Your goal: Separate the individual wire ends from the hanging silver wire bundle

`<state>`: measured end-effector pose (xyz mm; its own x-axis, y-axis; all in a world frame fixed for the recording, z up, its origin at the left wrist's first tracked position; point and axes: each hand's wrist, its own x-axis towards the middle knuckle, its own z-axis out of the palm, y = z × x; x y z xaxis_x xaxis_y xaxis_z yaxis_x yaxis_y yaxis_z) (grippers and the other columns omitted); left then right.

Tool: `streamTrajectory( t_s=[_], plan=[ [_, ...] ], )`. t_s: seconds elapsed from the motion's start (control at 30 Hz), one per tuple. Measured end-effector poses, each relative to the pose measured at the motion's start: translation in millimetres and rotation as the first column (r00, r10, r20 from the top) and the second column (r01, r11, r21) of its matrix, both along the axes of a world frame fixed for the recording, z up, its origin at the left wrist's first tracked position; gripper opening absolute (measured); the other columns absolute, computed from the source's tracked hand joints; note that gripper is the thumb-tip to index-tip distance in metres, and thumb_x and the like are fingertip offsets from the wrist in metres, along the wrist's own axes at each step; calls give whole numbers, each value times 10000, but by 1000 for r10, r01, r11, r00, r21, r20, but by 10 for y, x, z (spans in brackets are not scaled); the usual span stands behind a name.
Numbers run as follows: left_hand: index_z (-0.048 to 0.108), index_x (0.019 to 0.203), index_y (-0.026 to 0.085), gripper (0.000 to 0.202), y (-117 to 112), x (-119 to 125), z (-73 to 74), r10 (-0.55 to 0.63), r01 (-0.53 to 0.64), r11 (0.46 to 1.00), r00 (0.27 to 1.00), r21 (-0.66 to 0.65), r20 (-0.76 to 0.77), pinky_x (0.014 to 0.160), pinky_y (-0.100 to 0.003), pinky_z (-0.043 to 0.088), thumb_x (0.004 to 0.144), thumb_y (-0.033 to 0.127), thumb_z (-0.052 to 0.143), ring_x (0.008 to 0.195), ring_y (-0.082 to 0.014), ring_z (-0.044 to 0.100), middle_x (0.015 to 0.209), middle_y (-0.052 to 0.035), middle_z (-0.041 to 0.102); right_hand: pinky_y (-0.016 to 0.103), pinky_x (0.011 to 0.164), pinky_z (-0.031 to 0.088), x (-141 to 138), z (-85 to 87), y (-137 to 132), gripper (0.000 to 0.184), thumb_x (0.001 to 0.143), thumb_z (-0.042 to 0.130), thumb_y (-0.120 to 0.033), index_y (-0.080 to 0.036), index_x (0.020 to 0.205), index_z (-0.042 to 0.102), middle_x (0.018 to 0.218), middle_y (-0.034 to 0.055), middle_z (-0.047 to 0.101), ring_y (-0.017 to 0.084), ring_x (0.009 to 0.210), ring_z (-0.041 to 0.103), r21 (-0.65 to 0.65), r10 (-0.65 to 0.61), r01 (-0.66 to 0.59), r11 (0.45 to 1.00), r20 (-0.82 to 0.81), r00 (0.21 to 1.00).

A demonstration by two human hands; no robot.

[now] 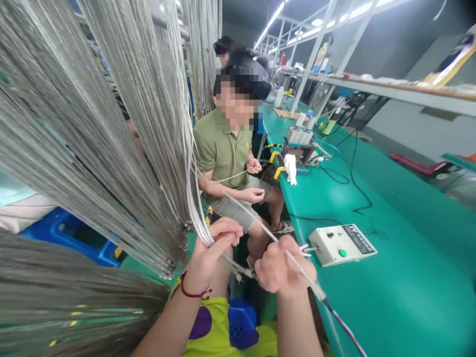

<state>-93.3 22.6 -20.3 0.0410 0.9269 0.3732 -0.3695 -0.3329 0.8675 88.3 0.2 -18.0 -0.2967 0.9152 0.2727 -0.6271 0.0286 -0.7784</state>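
My left hand (211,250), with a red string at the wrist, is closed round a few thin white wires (197,208) pulled from the big hanging bundle of grey wires (111,124). My right hand (282,267) is closed on one white wire (293,263) that runs diagonally across it and ends in a dark tip with red and white leads (344,327). Both hands hover over my lap, just left of the green bench edge. A small metal wire end (240,271) pokes out between the hands.
A white control box (340,244) with a green button sits on the green bench (390,297). A seated person in an olive shirt (223,148) handles a wire ahead. Black cables, a small machine (297,148) and a white glove (290,168) lie farther along. Blue bin (70,233) at left.
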Motion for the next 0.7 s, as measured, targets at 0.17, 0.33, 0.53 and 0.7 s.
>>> streamTrajectory(
  t_s=[0.17, 0.33, 0.53, 0.7],
  plan=[
    [845, 995, 244, 148, 17, 54, 25, 43, -40, 997, 998, 62, -44, 826, -334, 530, 915, 244, 721, 924, -236, 656, 1016, -93, 721, 360, 647, 561, -44, 98, 177, 285, 1015, 559, -507, -257, 992, 693, 764, 54, 777, 211, 635, 704, 194, -528, 496, 846, 180, 830],
    [813, 1190, 282, 273, 39, 195, 137, 71, -40, 990, 971, 137, -228, 1090, -391, 485, 933, 288, 723, 1281, -301, 610, 1312, -92, 721, 319, 671, 503, -45, -18, 167, 339, 1049, 492, -402, -202, 852, 682, 792, 49, 711, 189, 697, 653, 438, -572, 371, 819, 574, 586],
    [832, 1046, 193, 198, -40, 337, 71, -61, 32, 982, 986, -186, -155, 822, -328, 598, 939, 323, 730, 870, -234, 753, 933, -80, 819, 285, 637, 428, -149, -214, 39, 381, 1043, 471, -325, -202, 710, 610, 693, 22, 647, 170, 654, 593, 432, -415, 99, 896, 738, 532],
    [787, 805, 160, 202, -106, 364, -2, 18, -34, 978, 997, -204, -76, 785, -316, 576, 945, 282, 707, 681, -174, 690, 742, -47, 755, 312, 704, 463, 85, -69, -46, 235, 1013, 538, -274, -203, 881, 719, 823, 46, 723, 202, 750, 646, 490, -479, 76, 868, 787, 388]
  ],
)
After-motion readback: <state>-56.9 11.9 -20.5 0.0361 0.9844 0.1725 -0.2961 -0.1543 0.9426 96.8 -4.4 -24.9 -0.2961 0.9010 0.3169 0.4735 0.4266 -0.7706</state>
